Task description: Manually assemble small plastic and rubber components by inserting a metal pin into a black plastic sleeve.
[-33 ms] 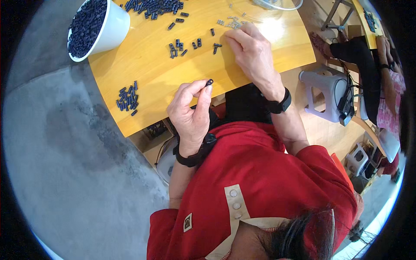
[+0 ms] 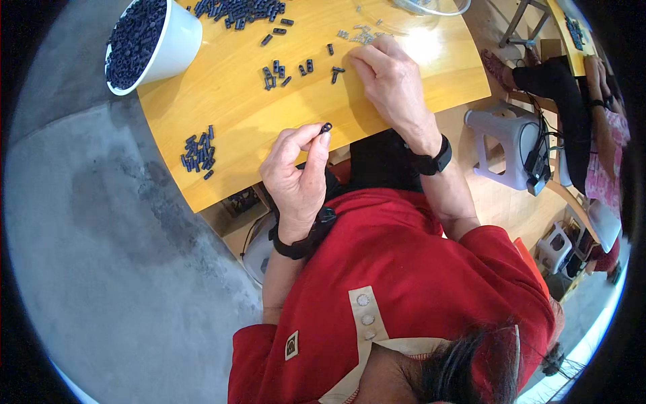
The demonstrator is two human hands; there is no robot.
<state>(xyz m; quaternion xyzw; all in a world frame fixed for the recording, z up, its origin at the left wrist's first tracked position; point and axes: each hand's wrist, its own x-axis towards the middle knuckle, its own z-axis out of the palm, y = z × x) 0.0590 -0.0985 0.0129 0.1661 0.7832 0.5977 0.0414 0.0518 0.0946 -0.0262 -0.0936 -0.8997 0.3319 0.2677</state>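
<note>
My left hand (image 2: 295, 176) is raised just over the table's near edge. Thumb and index finger pinch a small black plastic part (image 2: 326, 127) with a round hole in its end. To the right, my right hand (image 2: 397, 86) is low over the tabletop, fingers curled together. Its fingertips are turned away, so whatever they hold is hidden. Small shiny metal pieces (image 2: 363, 35), perhaps screws, lie just beyond it. Left of that hand sit a few black parts (image 2: 337, 74), and a small group of similar parts (image 2: 274, 73) is spread farther left.
A white bucket full of black parts (image 2: 182, 42) stands at the table's far left. Beside it is a large black heap (image 2: 239, 9). Another pile (image 2: 198, 153) lies near the left edge. A clear bowl (image 2: 434, 9) is at the back right. A white stool (image 2: 501, 145) and another person are to the right.
</note>
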